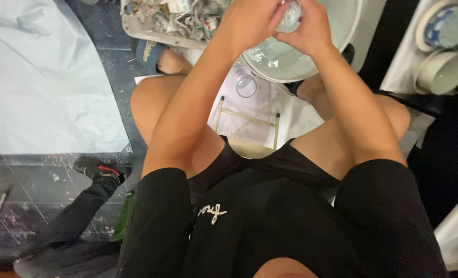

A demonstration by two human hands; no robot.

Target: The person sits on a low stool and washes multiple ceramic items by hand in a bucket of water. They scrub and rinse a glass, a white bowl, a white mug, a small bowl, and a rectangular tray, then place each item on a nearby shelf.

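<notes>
Both my hands meet at the top of the view around a small clear glass object (290,14). My left hand (249,20) wraps it from the left and my right hand (307,28) from the right. Right beneath them sits a large pale basin (285,61) with wet, glossy contents. My bare knees and black shorts fill the lower middle. A clear glass (246,85) stands on the white sheet between my legs, near a small wooden stool frame (247,119).
A tray of crumpled paper scraps (172,20) lies at top centre. A big pale sheet (38,77) covers the floor at left. Stacked ceramic bowls (445,46) rest at top right. Another person's black-trousered leg and shoe (92,177) reach in at lower left.
</notes>
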